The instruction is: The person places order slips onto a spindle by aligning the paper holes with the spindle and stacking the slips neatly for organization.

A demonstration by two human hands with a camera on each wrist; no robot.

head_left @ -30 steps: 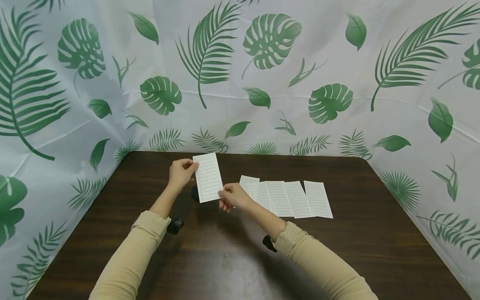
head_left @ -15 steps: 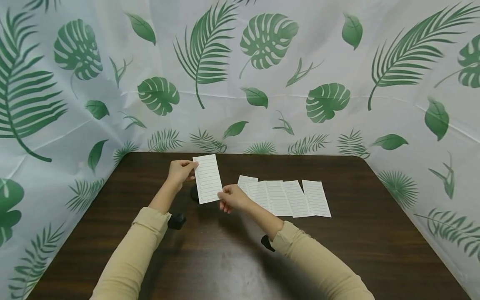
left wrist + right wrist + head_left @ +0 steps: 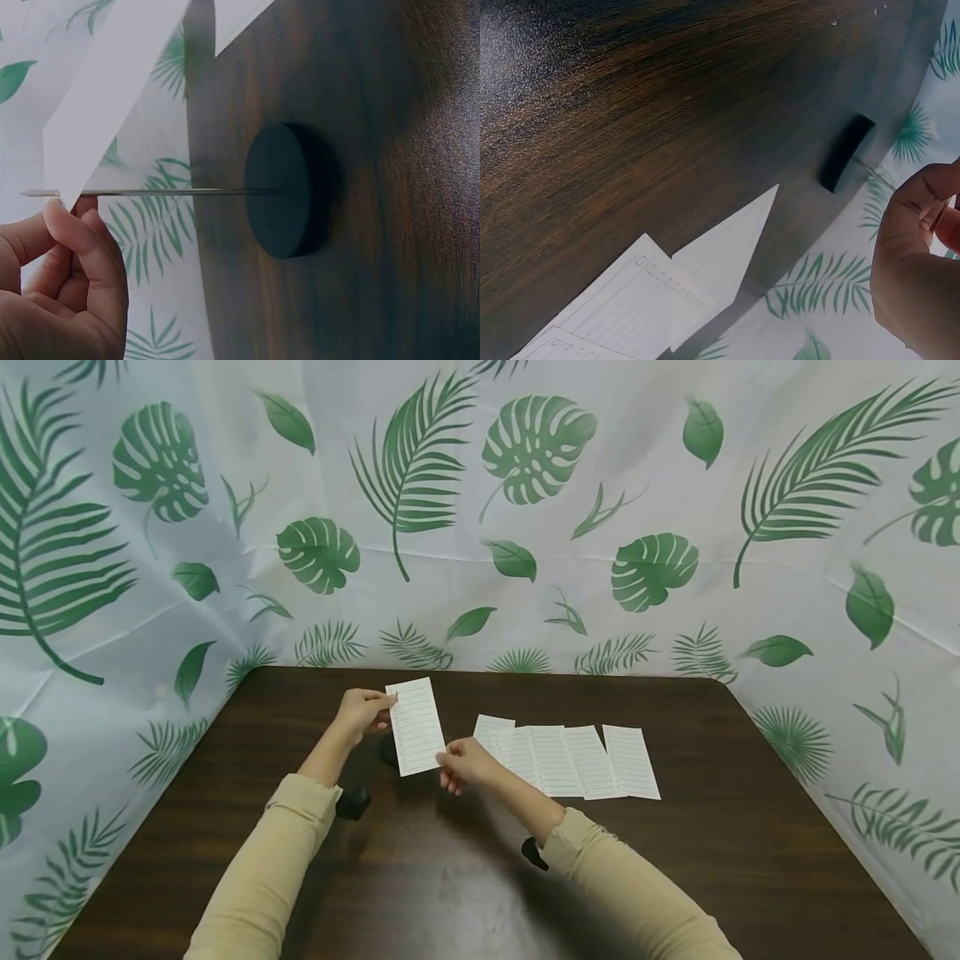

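My left hand (image 3: pixel 363 713) pinches a white lined checklist card (image 3: pixel 416 731) by its upper left edge. The right hand (image 3: pixel 468 764) pinches the same card at its lower right corner. Behind the card stands a paper spike, a thin metal needle (image 3: pixel 157 192) upright on a round black base (image 3: pixel 277 195). In the left wrist view the needle's tip sticks out past the card, right at the left fingertips. A small dark tip also shows on the card's face in the head view. Most of the needle is hidden from the head camera.
Several more lined cards (image 3: pixel 558 760) lie in an overlapping row on the dark wooden table (image 3: pixel 450 877), right of the right hand. A leaf-printed curtain (image 3: pixel 555 527) hangs behind and beside the table.
Both hands have brought the card slightly lower, and the needle's tip now shows on its face near the left thumb. The row of cards stays as it was.
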